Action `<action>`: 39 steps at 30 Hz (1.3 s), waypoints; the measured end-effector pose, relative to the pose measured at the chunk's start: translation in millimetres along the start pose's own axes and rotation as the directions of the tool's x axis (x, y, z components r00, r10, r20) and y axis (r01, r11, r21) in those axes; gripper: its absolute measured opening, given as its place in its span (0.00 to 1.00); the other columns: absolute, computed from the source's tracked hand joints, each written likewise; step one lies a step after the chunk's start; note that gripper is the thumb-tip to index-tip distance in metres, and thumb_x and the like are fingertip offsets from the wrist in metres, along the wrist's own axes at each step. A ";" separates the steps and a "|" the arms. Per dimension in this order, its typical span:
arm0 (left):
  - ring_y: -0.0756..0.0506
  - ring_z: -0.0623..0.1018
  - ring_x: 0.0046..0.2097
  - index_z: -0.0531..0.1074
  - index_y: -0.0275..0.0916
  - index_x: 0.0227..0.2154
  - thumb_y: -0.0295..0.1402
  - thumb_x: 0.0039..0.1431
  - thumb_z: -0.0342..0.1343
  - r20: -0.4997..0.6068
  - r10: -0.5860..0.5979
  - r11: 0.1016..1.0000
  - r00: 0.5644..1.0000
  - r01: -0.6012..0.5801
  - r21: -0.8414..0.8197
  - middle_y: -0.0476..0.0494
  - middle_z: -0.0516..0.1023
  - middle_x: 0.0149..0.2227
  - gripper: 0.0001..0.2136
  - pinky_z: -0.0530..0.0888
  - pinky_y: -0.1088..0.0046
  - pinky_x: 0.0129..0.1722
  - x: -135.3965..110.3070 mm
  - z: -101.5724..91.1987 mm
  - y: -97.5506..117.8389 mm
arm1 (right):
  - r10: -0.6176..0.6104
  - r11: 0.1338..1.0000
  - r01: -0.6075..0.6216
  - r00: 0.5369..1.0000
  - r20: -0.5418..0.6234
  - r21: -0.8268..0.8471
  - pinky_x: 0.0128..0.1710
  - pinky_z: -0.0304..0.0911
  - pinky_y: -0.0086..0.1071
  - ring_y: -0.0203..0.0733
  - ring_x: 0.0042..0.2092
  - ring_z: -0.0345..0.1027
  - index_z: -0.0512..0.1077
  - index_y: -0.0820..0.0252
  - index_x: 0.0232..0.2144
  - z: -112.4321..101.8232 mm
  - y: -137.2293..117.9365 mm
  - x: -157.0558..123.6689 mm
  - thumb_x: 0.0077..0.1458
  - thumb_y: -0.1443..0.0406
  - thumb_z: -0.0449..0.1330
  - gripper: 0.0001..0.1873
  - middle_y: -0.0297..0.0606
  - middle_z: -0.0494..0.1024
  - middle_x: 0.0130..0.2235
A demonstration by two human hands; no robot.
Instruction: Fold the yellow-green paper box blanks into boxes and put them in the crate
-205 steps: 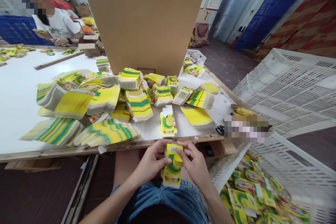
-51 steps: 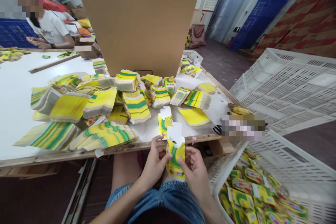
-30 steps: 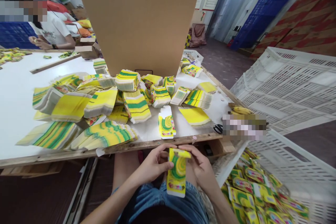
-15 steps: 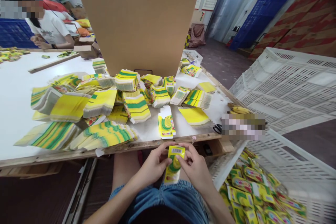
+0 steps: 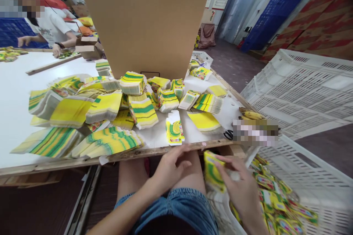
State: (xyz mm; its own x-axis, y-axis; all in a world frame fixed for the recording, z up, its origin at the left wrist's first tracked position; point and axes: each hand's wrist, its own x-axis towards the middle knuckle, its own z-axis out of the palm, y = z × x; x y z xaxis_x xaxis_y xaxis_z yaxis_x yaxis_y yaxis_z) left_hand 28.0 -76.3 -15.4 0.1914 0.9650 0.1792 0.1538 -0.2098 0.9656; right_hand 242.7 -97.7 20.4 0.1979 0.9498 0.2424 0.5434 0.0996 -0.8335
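Low on my right, near a white crate [image 5: 325,192] holding yellow packs [image 5: 277,200], my right hand [image 5: 239,178] alone now grips a yellow-and-green carton [image 5: 211,170] between thumb and fingers. My left hand [image 5: 170,167] has let go of it and is empty, fingers loosely curled near the edge of the table [image 5: 16,88]. That release suggests the two-handed folding is over for this one. A second carton [image 5: 174,128], white flap showing, lies on the table.

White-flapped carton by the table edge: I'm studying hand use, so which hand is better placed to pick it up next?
Probably the left hand: it looks empty and is nearer the white-flapped carton, while the right hand holds a yellow pack.
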 end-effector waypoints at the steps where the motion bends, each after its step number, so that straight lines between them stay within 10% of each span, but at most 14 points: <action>1: 0.37 0.69 0.60 0.68 0.42 0.55 0.29 0.54 0.60 -0.035 0.085 0.982 0.996 -0.077 0.174 0.36 0.71 0.58 0.24 0.66 0.52 0.59 7.1 -7.0 -7.5 | -0.059 0.986 0.045 0.994 -0.089 -0.158 0.46 0.59 0.47 0.55 0.41 0.67 0.79 0.56 0.34 -13.1 3.3 2.4 0.48 0.48 0.63 0.20 0.46 0.77 0.37; 5: 0.36 0.69 0.60 0.73 0.38 0.49 0.26 0.54 0.59 -0.038 0.186 0.837 0.982 -0.138 0.530 0.34 0.73 0.56 0.18 0.65 0.50 0.60 32.7 -35.0 -39.6 | -0.027 0.948 -0.009 0.993 -0.110 -0.320 0.41 0.60 0.47 0.55 0.37 0.67 0.79 0.56 0.34 -33.6 14.3 4.6 0.42 0.43 0.62 0.27 0.46 0.77 0.34; 9: 0.40 0.78 0.52 0.76 0.36 0.44 0.23 0.61 0.47 -0.028 0.237 0.817 0.971 -0.183 0.546 0.34 0.80 0.48 0.14 0.74 0.56 0.53 26.9 -41.1 -48.1 | 0.262 0.959 -0.272 0.958 0.118 0.075 0.34 0.64 0.38 0.48 0.32 0.70 0.79 0.57 0.31 9.2 11.4 -4.5 0.45 0.46 0.63 0.22 0.42 0.80 0.31; 16: 0.41 0.71 0.59 0.71 0.38 0.53 0.22 0.62 0.48 0.201 0.488 0.792 0.850 -0.527 0.309 0.34 0.77 0.52 0.18 0.72 0.61 0.56 -29.1 -18.4 -24.4 | 0.448 0.623 -0.556 0.830 0.331 0.550 0.28 0.66 0.34 0.45 0.29 0.72 0.78 0.60 0.33 66.1 6.8 -19.3 0.43 0.50 0.68 0.21 0.39 0.82 0.32; 21: 0.36 0.71 0.58 0.69 0.40 0.55 0.35 0.60 0.56 -0.024 0.061 0.949 0.998 -0.066 -0.308 0.33 0.72 0.57 0.20 0.69 0.55 0.57 -26.1 -6.3 -7.8 | 0.385 0.540 -0.570 0.821 0.421 0.619 0.35 0.70 0.38 0.48 0.36 0.76 0.73 0.58 0.39 57.3 7.0 -32.9 0.44 0.56 0.70 0.21 0.41 0.83 0.36; 26: 0.33 0.77 0.51 0.74 0.33 0.49 0.48 0.50 0.62 0.393 -0.175 0.513 0.903 0.424 -0.746 0.30 0.79 0.48 0.28 0.71 0.56 0.53 -12.2 -2.9 5.2 | 0.307 0.519 -0.540 0.841 0.445 0.663 0.36 0.70 0.37 0.45 0.34 0.77 0.70 0.57 0.34 71.4 -0.2 -42.2 0.45 0.57 0.70 0.17 0.39 0.83 0.32; 30: 0.35 0.78 0.49 0.76 0.32 0.47 0.44 0.45 0.67 0.409 -0.167 0.433 0.897 0.439 -0.787 0.32 0.79 0.46 0.28 0.71 0.62 0.51 -16.0 -5.7 9.2 | 0.296 0.665 -0.470 0.879 0.373 0.581 0.43 0.69 0.37 0.47 0.40 0.76 0.76 0.59 0.35 76.8 1.7 -39.2 0.47 0.56 0.69 0.16 0.43 0.83 0.38; 39: 0.44 0.80 0.34 0.77 0.33 0.35 0.41 0.47 0.66 0.148 -0.314 0.586 0.938 0.314 -0.747 0.41 0.82 0.31 0.17 0.74 0.72 0.36 -15.7 3.3 3.4 | 0.260 0.789 -0.433 0.878 0.402 0.435 0.33 0.69 0.34 0.46 0.33 0.73 0.78 0.63 0.32 68.3 -8.7 -39.4 0.49 0.53 0.65 0.18 0.41 0.80 0.29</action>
State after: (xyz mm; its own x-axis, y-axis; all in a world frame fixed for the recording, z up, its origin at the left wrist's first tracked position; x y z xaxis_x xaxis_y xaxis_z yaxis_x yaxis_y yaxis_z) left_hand 28.8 -92.7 -15.6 0.2747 0.9476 -0.1630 -0.5740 0.2977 0.7629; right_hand 174.4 -115.8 -15.8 -0.0125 0.9790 -0.2033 -0.0119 -0.2034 -0.9790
